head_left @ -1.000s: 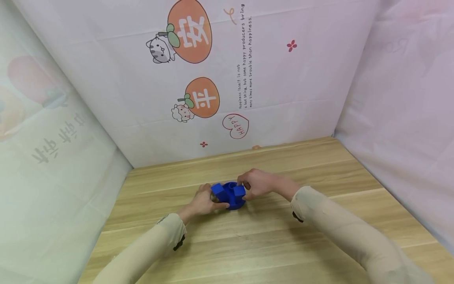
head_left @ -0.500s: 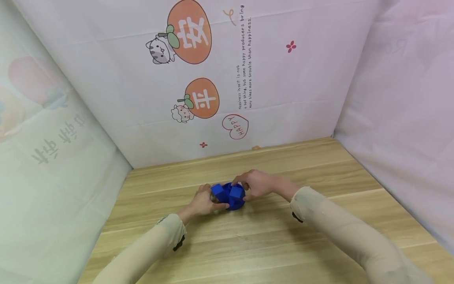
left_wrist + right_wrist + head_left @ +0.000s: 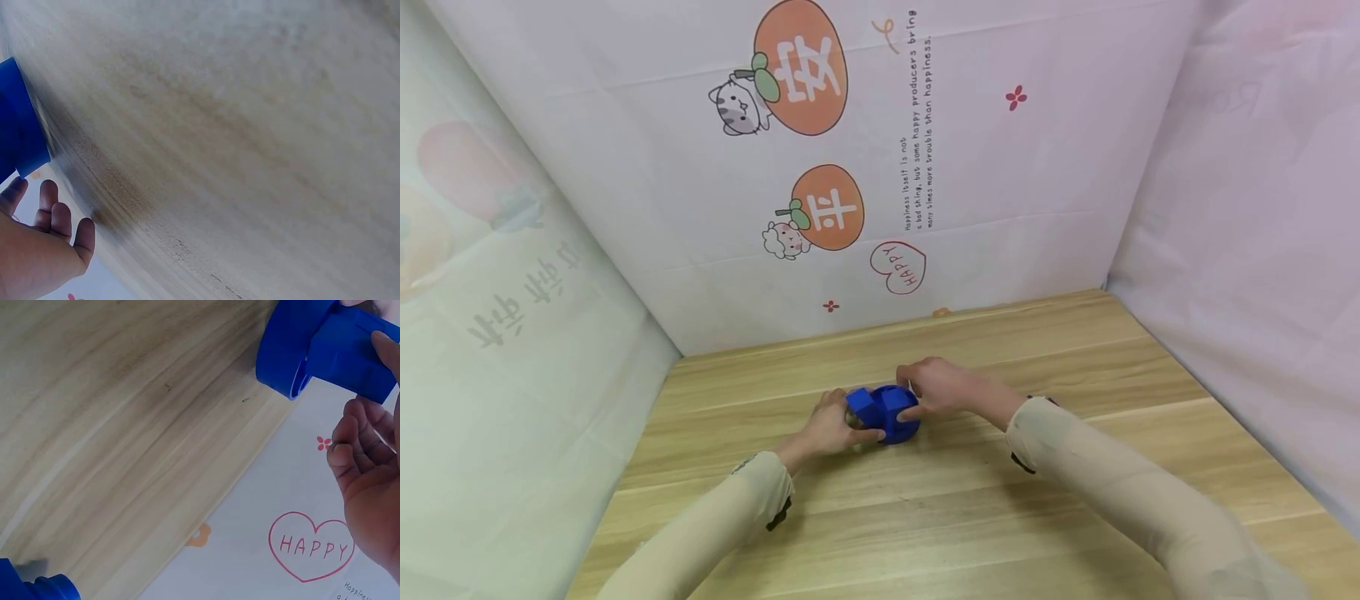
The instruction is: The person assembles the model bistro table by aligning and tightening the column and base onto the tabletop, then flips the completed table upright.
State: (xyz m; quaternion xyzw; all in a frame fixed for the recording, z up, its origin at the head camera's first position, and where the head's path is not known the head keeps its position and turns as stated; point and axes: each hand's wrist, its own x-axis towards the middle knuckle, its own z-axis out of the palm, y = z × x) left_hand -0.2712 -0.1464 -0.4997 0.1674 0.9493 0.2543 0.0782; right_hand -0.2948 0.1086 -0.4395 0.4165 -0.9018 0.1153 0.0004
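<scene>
A blue plastic part with a round base (image 3: pixel 904 432) sits on the wooden table, with two square-ended blocks on it in the head view. My left hand (image 3: pixel 827 427) holds the part from the left, its thumb along the front and its other fingers partly hidden behind. From the right, my right hand (image 3: pixel 942 387) pinches the right block (image 3: pixel 895 400), thumb on its near side and index finger behind. The right wrist view shows that thumb on the angular block (image 3: pixel 350 353), beside the ring-shaped base (image 3: pixel 281 350). Loosely bent fingers (image 3: pixel 61 220) lie near the blue part (image 3: pixel 22 119) in the left wrist view.
Another blue piece (image 3: pixel 47 589) shows at the lower left corner of the right wrist view. Printed white cloth (image 3: pixel 970 167) stands behind the wooden table (image 3: pixel 925 533), with more cloth along both sides.
My right index finger reached left over the part, then drew back. The right thumb has moved left onto the right block, which has shifted slightly left. My left hand stays put.
</scene>
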